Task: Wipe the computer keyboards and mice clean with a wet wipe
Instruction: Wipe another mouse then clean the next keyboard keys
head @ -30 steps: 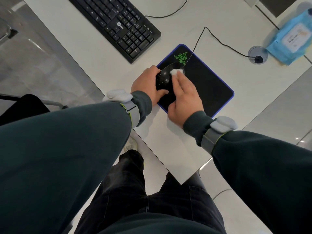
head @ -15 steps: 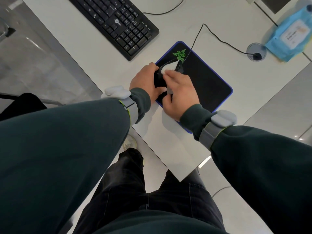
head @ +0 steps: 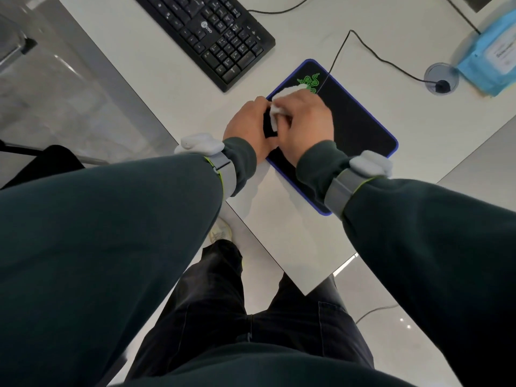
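A black mouse (head: 268,124) sits on a black mouse pad (head: 360,127) with a blue border and green logo, almost hidden between my hands. My left hand (head: 247,125) grips the mouse from its left side. My right hand (head: 304,118) covers the mouse from the right and holds a crumpled white wet wipe (head: 280,106) against its left front part. A black keyboard (head: 212,34) lies on the white desk beyond the pad, up and to the left.
The mouse cable (head: 374,55) runs from the pad to a round cable hole (head: 440,78) at the right. A blue wet-wipe pack (head: 491,57) lies at the far right edge. The desk corner (head: 305,291) points toward my legs.
My right hand with the wipe has slid from the mouse's front top leftward and back over it, curling over the mouse. My left hand keeps its hold.
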